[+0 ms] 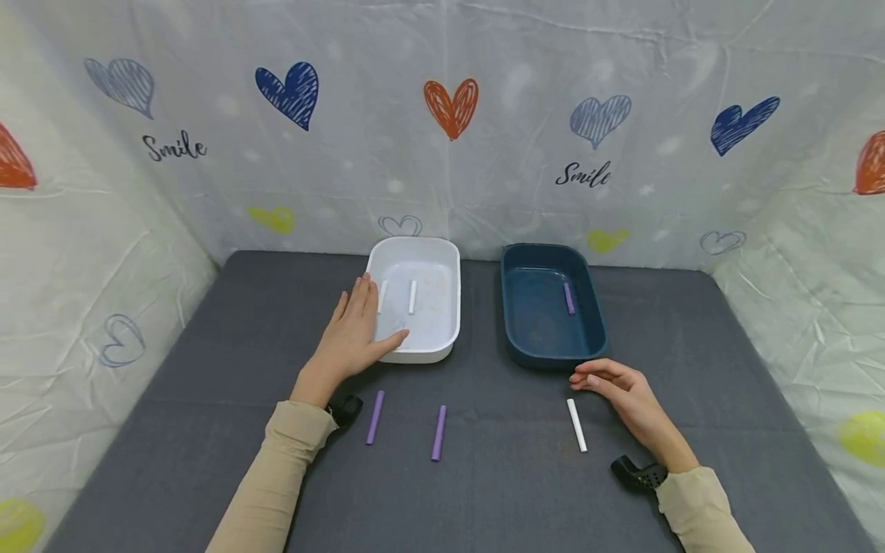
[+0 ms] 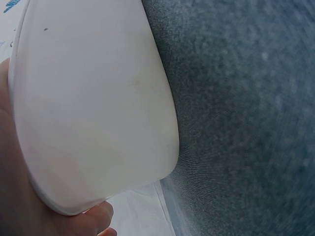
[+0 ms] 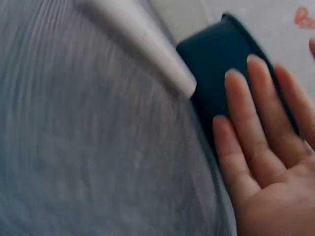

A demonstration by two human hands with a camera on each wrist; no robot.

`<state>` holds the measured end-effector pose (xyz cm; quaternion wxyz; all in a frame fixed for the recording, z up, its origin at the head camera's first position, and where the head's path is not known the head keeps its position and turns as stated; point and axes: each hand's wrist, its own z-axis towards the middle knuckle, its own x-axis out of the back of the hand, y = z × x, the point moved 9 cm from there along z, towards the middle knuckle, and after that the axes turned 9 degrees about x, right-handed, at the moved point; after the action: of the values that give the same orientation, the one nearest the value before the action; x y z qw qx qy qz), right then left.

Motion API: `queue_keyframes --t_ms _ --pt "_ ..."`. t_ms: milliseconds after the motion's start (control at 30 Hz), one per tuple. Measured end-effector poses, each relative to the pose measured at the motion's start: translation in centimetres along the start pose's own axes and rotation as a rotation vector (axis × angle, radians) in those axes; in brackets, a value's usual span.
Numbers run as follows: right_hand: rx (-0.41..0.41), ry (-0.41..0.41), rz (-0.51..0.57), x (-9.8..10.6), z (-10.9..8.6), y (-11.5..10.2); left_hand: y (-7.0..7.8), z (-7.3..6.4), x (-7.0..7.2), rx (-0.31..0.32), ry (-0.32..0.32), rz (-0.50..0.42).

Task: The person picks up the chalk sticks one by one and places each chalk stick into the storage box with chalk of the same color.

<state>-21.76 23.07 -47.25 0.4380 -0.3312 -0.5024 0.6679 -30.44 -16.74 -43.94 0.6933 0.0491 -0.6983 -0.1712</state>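
Observation:
My left hand (image 1: pixel 354 330) is at the left front of the white tray (image 1: pixel 448 332), its fingers straight and spread and holding nothing. In the left wrist view the fingers and thumb lie along the white tray's rim (image 2: pixel 19 142); contact is hard to tell. Inside it are two white chalk-like sticks, one in the middle (image 1: pixel 412 297) and one (image 1: pixel 382 296) beside my fingertips. My right hand (image 1: pixel 625 392), relaxed and holding nothing, hovers by the front right corner of the dark blue tray (image 1: pixel 513 322). A white stick (image 1: pixel 577 425) lies on the table just below its fingers.
A purple stick (image 1: pixel 569 298) lies in the dark blue tray. Two more purple sticks, one left (image 1: pixel 375 418) and one nearer the middle (image 1: pixel 439 433), rest on the grey cloth-covered table (image 1: pixel 512 491). A curtain with printed hearts (image 1: pixel 512 161) stands behind the trays.

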Motion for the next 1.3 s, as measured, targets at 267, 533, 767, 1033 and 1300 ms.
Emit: queue_keyframes --t_ms 267,533,767,1033,1300 --pt "0.037 -0.076 -0.236 0.1 -0.5 0.3 0.1 -0.1 -0.1 -0.004 -0.003 0.000" --pt "0.080 -0.273 -0.490 -0.9 -1.1 0.5 0.0 -0.1 -0.1 -0.004 0.001 -0.003" --pt "-0.007 -0.400 -0.584 -1.7 -1.6 1.0 -0.1 0.0 -0.1 -0.003 0.001 -0.003" --pt "0.024 -0.428 -0.593 -2.1 -1.6 0.6 -0.1 0.0 -0.1 -0.001 0.003 -0.006" --pt "-0.011 -0.388 -0.604 -1.8 -1.6 0.7 -0.1 0.0 -0.1 -0.007 0.014 0.001"
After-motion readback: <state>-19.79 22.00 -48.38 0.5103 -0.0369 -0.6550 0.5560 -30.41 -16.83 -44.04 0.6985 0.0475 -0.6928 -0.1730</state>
